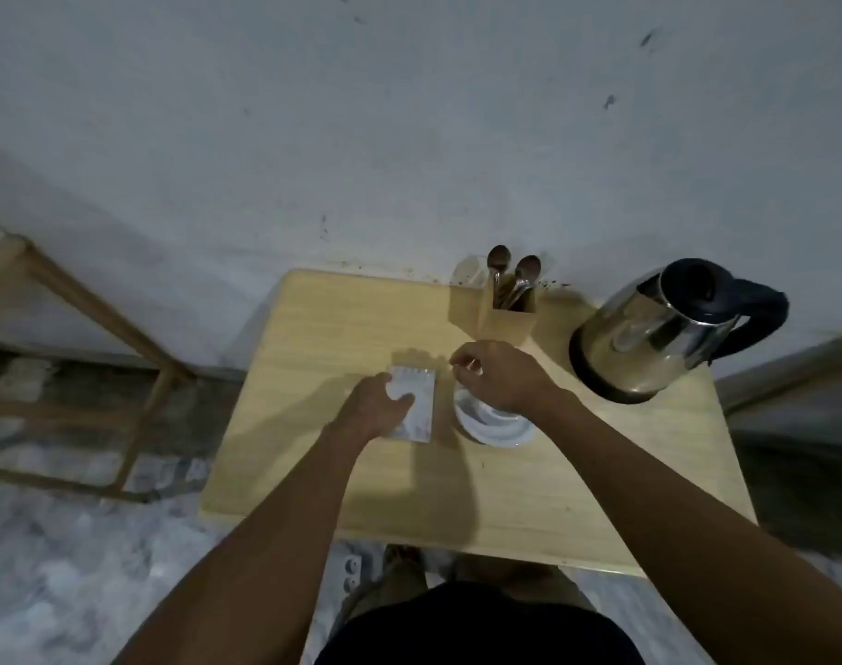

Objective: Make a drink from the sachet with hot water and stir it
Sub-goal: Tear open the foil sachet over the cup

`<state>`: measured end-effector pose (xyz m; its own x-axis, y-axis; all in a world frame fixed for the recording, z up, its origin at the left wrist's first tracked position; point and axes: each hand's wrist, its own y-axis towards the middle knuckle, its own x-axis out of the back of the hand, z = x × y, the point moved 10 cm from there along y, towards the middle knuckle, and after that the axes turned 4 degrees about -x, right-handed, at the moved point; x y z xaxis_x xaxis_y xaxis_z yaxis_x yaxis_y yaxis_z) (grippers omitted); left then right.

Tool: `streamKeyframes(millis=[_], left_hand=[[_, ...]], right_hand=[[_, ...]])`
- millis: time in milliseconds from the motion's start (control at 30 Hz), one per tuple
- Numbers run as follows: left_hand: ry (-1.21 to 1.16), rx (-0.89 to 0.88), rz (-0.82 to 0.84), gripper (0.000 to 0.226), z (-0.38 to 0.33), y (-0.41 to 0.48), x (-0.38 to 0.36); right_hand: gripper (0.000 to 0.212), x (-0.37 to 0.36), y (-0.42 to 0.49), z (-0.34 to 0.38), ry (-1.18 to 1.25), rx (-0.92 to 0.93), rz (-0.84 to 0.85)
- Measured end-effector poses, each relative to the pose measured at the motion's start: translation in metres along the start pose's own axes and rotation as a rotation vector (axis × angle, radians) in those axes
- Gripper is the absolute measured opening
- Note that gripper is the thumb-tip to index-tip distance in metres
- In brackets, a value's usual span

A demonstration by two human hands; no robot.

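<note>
A flat white sachet (421, 400) lies on the small wooden table (342, 328), left of a white cup on a white saucer (493, 427). My left hand (378, 407) grips the sachet's left edge, thumb on top. My right hand (503, 376) hovers over the cup and hides most of it. Its fingers are curled and pinched together, and a small pale speck shows at the fingertips; what it is I cannot tell. A steel kettle (649, 338) with a black lid and handle stands at the table's right edge.
A wooden holder (512, 314) with several spoons stands at the table's back edge against the grey wall. A wooden frame (136, 357) stands on the floor to the left. A power strip (352, 571) lies on the floor below the table's front edge.
</note>
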<state>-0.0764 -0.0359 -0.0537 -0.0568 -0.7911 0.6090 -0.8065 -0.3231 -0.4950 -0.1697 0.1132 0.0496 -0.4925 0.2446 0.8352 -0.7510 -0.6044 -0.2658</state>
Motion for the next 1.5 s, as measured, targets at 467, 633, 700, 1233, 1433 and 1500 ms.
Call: streamKeyframes(millis=[467,633,700,1233,1433,1500], left_hand=[[0.2,0.087,-0.271,0.067,0.041,0.006,-0.028],[0.193,0.097,-0.301,0.067,0.043,0.004,-0.03],[0.188,0.098,-0.307,0.067,0.041,0.003,-0.029],[-0.628,-0.132,-0.211,0.026,-0.011,-0.024,0.042],[-0.504,-0.222,-0.139,0.02,-0.036,-0.04,0.053],[-0.47,-0.253,-0.073,0.019,-0.045,-0.046,0.053]], right_hand=[[0.044,-0.098,0.092,-0.015,-0.258,-0.096,0.343],[0.032,-0.121,0.105,-0.017,-0.19,-0.12,0.344],[0.021,-0.126,0.107,-0.019,-0.15,-0.13,0.341],[0.015,-0.044,0.045,0.025,0.441,0.017,0.14],[0.011,-0.016,0.017,0.035,0.571,0.05,0.034],[0.012,-0.003,0.009,0.042,0.581,0.095,0.014]])
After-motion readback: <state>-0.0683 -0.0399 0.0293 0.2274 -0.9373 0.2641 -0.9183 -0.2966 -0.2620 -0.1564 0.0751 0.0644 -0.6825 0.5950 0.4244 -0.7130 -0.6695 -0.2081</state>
